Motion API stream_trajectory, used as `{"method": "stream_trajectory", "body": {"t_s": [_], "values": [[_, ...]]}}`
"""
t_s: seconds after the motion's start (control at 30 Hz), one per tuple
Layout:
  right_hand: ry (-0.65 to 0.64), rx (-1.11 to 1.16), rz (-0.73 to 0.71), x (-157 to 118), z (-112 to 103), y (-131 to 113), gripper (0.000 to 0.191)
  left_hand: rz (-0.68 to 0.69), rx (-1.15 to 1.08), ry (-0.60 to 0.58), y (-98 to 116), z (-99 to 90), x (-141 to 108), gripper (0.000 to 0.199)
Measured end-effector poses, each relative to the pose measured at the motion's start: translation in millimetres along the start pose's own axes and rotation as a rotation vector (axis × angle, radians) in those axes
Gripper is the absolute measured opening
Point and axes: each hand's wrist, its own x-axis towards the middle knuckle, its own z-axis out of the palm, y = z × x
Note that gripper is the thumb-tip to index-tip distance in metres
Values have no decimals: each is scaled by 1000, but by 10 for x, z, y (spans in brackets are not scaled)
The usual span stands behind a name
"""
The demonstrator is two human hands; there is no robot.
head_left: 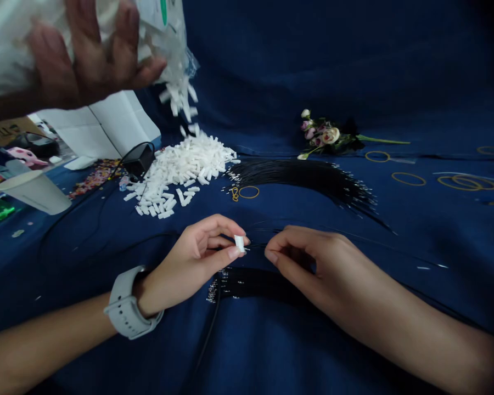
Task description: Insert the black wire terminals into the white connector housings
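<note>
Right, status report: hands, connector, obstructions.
Left hand pinching white connector. Right hand pinching thin black wire just beside it. Between the hands, nothing in the way; co-worker's hand overhead, pouring white pieces.

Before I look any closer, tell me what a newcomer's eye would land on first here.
Probably the white pieces tumbling from a clear bag at the upper left, held by another person's hand, onto a white heap on the blue cloth. Next, front and center, the left hand pinches one small white piece, facing the right hand. Beyond them, toward the right, pale flowers stand out against the blue.
</note>
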Motion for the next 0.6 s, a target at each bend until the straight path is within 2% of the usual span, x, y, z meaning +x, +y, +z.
{"method": "stream_trajectory", "body": {"t_s": [0.6], "values": [[-17, -27, -14, -10, -1, 11, 19, -10, 62, 6, 12, 17, -4, 13]]}}
